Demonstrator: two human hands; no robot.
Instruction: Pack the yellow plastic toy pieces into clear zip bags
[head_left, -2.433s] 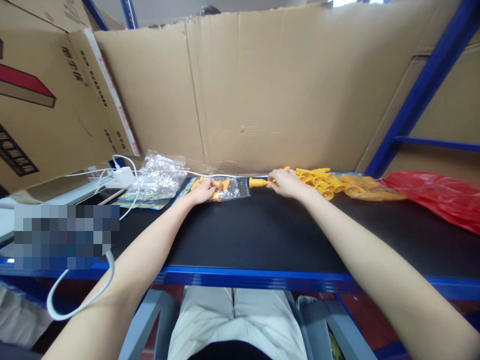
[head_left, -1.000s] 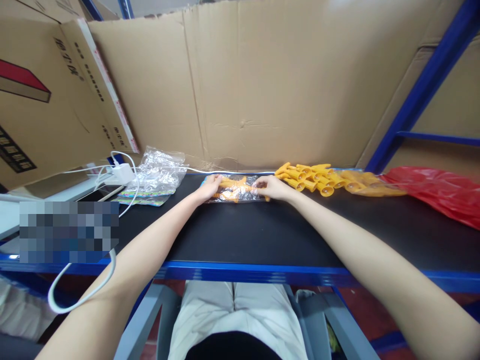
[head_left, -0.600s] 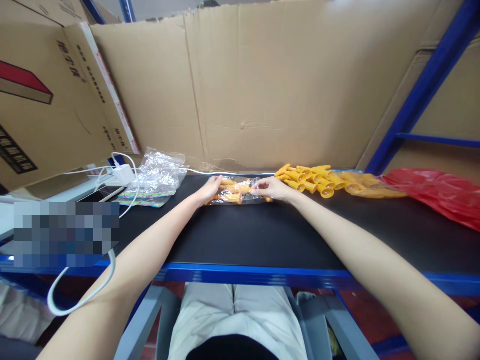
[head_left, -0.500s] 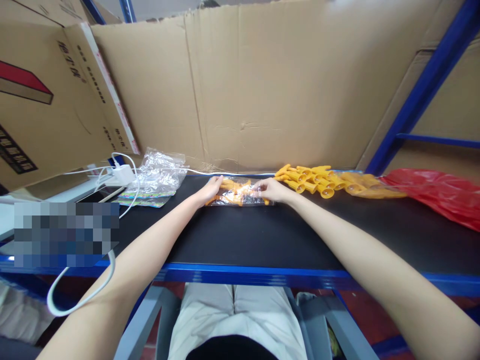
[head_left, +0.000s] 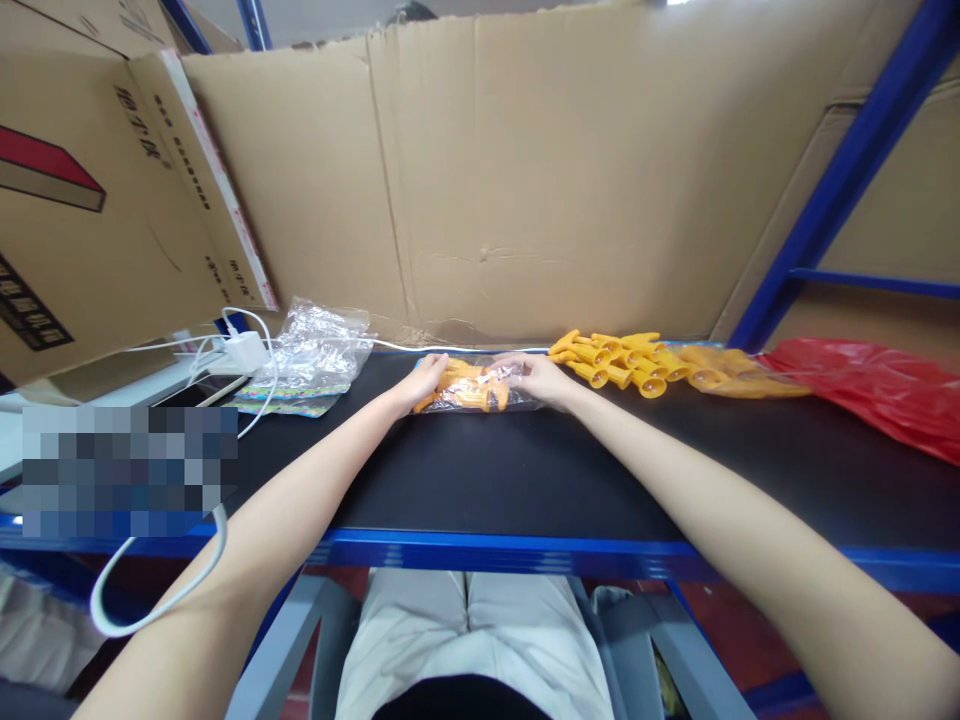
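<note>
A small clear plastic bag (head_left: 480, 388) holding orange plastic toy pieces lies on the black table top (head_left: 525, 460) near the cardboard back wall. My left hand (head_left: 422, 381) grips the bag's left end with curled fingers. My right hand (head_left: 540, 377) pinches the bag's right end. Just right of my right hand lies a pile of loose yellow-orange toy pieces (head_left: 622, 360).
A stack of empty clear bags (head_left: 315, 350) on printed cards lies at the left, beside a white charger and cable (head_left: 244, 352). A red plastic bag (head_left: 877, 385) sits at the right. Cardboard sheets (head_left: 525, 170) wall the back; blue shelf posts (head_left: 847, 170) stand right.
My right hand brought an orange piece from the pile to the bag, and both hands have closed in on the bag's ends, bunching it slightly.
</note>
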